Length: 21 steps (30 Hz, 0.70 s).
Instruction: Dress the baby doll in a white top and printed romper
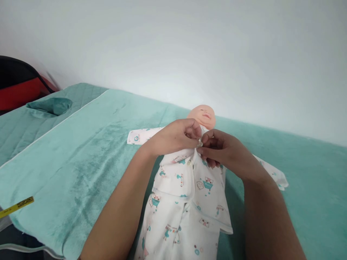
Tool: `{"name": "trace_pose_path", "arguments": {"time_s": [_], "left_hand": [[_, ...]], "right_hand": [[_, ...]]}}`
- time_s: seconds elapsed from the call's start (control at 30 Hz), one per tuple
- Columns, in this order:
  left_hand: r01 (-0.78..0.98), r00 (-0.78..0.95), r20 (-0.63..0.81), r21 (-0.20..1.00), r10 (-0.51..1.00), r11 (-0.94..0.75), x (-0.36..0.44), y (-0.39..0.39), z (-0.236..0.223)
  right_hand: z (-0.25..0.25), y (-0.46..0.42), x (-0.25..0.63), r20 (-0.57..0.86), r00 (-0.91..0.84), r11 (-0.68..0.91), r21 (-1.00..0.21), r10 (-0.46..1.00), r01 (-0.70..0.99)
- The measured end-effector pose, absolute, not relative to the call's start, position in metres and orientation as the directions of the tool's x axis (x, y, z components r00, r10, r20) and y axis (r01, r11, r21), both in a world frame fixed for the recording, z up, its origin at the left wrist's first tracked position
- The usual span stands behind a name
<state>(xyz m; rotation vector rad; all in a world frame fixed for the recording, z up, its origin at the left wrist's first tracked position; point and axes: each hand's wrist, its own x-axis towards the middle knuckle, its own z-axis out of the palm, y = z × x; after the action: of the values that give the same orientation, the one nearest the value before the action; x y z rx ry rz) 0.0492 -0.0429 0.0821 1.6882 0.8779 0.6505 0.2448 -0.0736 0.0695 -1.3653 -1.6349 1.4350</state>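
A baby doll (204, 115) lies face up, dressed in a white printed baby jacket (177, 177) and matching trousers (173, 224). Both jacket sleeves stretch out to the sides. My left hand (180, 134) pinches the jacket's front edge just below the doll's neck. Facing it, my right hand (221, 146) pinches the opposite edge, with a small pale button (200, 143) between the fingertips of both hands. Lower on the front, another button (189, 163) shows at the edge. The doll's arms and hands are hidden.
A teal plush cover (81, 151) spreads under the doll. At the far left is a quilted section with a face hole (51, 105), beside a red and black item (23, 85). A yellow strip (17, 207) and a pale cable (29, 248) are at lower left. A white wall (173, 47) rises behind.
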Motion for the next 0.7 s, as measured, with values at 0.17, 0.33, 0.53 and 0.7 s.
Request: {"name": "trace_pose_path", "arguments": {"time_s": [0.17, 0.33, 0.53, 0.7], "left_hand": [[0.136, 0.558, 0.015, 0.985, 0.830, -0.109, 0.050, -0.043, 0.081], [0.076, 0.589, 0.036, 0.992, 0.807, -0.100, 0.050, -0.042, 0.080], [0.060, 0.583, 0.053, 0.992, 0.811, -0.108, 0.048, -0.038, 0.072], [0.018, 0.542, 0.092, 0.993, 0.836, -0.121, 0.049, -0.041, 0.061]], "right_hand": [[0.067, -0.072, 0.249, -0.159, -0.364, -0.078, -0.971, 0.918, 0.228], [0.062, -0.070, 0.253, -0.138, -0.381, -0.075, -0.982, 0.914, 0.176], [0.055, -0.067, 0.255, -0.127, -0.377, -0.077, -0.987, 0.918, 0.144], [0.052, -0.065, 0.254, -0.125, -0.347, -0.075, -0.985, 0.930, 0.156]]}}
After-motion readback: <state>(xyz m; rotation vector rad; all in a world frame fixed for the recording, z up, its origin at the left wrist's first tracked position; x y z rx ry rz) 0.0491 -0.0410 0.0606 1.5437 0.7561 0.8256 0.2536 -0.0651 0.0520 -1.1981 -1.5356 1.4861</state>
